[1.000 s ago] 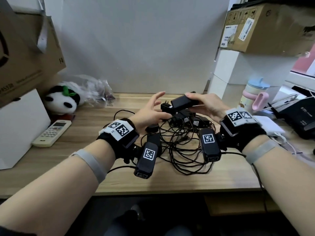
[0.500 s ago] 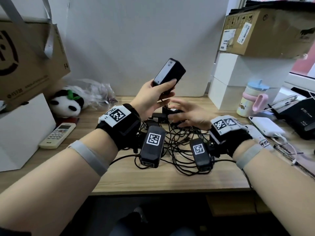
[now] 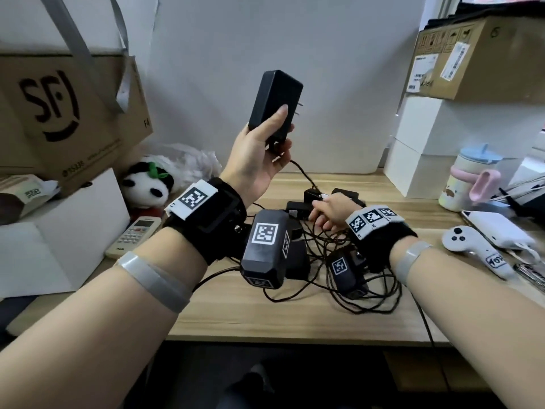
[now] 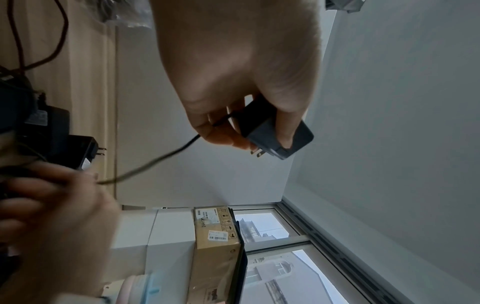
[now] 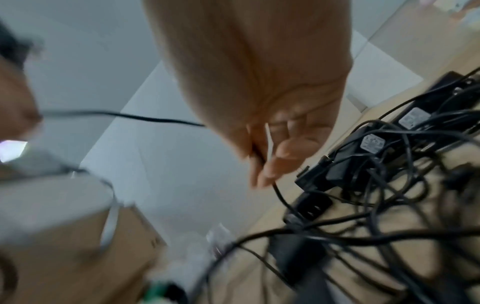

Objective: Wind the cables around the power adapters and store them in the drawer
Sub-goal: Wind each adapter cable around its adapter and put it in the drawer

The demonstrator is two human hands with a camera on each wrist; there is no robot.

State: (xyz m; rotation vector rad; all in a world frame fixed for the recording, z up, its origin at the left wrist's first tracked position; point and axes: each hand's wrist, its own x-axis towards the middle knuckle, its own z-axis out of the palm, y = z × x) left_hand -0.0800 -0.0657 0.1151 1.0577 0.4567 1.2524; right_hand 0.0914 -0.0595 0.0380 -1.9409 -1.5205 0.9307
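Observation:
My left hand (image 3: 259, 149) holds a black power adapter (image 3: 275, 101) upright above the desk, prongs pointing right; the left wrist view shows the same adapter (image 4: 275, 131) gripped between thumb and fingers. Its cable (image 3: 303, 172) runs down to my right hand (image 3: 330, 211), which pinches the cable (image 5: 280, 195) low over the pile. Several other black adapters (image 3: 312, 199) lie in a tangle of black cables (image 3: 354, 290) on the wooden desk (image 3: 265, 314). No drawer is in view.
A cardboard box (image 3: 73, 113), white boxes, a panda plush (image 3: 147, 184) and a remote (image 3: 135, 234) stand at the left. At the right are white boxes (image 3: 427, 160), a pastel cup (image 3: 469, 178), a white controller (image 3: 472, 246) and a power bank (image 3: 498, 228).
The adapter passed from my right hand to my left, which raised it high above the desk. My right hand dropped to the pile and took hold of the cable.

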